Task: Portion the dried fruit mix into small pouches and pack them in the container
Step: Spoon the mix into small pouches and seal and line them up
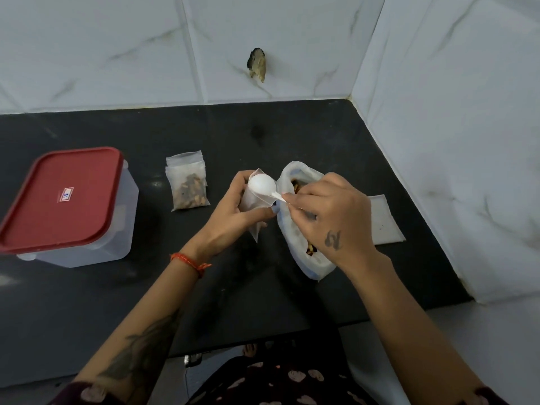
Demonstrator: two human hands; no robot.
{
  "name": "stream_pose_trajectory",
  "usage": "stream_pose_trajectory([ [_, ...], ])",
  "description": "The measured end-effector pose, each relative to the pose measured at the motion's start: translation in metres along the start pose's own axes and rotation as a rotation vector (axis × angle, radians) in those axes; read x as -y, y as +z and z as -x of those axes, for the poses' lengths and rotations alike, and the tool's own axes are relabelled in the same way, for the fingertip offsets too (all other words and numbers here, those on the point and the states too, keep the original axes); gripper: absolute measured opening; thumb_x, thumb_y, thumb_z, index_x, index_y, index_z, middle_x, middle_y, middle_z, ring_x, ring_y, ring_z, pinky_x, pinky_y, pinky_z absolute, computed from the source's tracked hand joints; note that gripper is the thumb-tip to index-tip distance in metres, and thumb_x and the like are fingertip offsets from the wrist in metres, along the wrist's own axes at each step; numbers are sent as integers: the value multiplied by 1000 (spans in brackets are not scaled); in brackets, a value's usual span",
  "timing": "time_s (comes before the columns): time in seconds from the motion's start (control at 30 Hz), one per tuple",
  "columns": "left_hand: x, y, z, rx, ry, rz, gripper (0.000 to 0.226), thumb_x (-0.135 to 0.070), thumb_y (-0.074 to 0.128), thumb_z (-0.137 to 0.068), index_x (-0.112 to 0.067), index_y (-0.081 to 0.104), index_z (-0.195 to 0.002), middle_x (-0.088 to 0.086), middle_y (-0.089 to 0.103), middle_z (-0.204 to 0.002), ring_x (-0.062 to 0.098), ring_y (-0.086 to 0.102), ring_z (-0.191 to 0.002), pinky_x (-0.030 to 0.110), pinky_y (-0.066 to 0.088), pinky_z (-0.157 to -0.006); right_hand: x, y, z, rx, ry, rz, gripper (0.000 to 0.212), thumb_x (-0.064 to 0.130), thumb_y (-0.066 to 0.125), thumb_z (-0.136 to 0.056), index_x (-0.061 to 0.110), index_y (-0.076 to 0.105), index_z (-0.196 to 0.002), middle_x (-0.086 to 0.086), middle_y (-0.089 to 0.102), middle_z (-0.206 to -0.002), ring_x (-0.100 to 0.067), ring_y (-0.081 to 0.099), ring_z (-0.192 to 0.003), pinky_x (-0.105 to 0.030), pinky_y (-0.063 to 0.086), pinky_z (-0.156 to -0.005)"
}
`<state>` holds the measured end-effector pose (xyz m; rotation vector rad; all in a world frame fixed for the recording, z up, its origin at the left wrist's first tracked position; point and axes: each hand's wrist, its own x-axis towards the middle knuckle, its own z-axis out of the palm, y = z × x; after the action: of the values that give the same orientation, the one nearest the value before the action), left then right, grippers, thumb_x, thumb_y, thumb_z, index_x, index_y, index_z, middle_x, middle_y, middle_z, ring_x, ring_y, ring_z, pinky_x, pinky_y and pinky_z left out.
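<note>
Head view: left hand (233, 209) grips small pouch (253, 204) upright, mid-countertop (292, 135). Right hand (327, 217) pinches white spoon (263, 185) handle, bowl turned over at pouch mouth. Fruit mix bag (298, 229) open, just beside, under right hand. Filled pouches (187, 182) left of hands. Red-lidded container (70, 206) near left edge, closed. Flat pouch (385, 220) near right wall.

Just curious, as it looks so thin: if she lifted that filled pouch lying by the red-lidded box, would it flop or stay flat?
The filled pouch would probably sag: it is thin clear film with the fruit bunched in its lower half. It looks light, since the portion is small. It may slide off the empty pouches beneath it.
</note>
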<state>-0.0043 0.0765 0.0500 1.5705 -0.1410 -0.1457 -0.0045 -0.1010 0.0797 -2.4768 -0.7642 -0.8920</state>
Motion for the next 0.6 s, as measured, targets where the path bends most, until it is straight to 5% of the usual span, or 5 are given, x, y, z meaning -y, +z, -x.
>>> stream_pose_trajectory([
  [0.13, -1, 3, 0, -4, 16, 14, 47, -4, 67, -81, -29, 43, -113, -4, 51, -110, 0, 59, -90, 25, 56, -70, -2, 2, 5, -75, -58, 39, 9, 18, 71, -82, 15, 79, -82, 2, 71, -70, -15, 59, -67, -20, 42, -53],
  [0.4, -3, 6, 1, 7, 11, 21, 51, -21, 69, -73, -29, 44, -117, -7, 56, -110, 3, 61, -96, 24, 54, -75, -5, 5, 12, -129, -9, -2, 10, 20, 70, -82, 16, 78, -87, 3, 72, -75, -13, 60, -71, -14, 36, -61],
  [0.5, -5, 8, 2, 20, 16, 11, 51, -19, 71, -74, -29, 43, -116, -5, 55, -109, 2, 61, -94, 23, 54, -75, -3, 4, 13, -60, 159, -171, 13, 26, 69, -81, 22, 77, -91, 6, 72, -75, -8, 61, -70, -18, 44, -58],
  [0.6, -6, 7, 2, 22, 26, 6, 51, -16, 73, -77, -31, 42, -116, -7, 55, -110, 0, 60, -95, 23, 54, -76, 4, -7, 8, 76, 549, -569, 17, 23, 73, -80, 30, 72, -95, 16, 71, -77, -3, 66, -74, -23, 54, -68],
])
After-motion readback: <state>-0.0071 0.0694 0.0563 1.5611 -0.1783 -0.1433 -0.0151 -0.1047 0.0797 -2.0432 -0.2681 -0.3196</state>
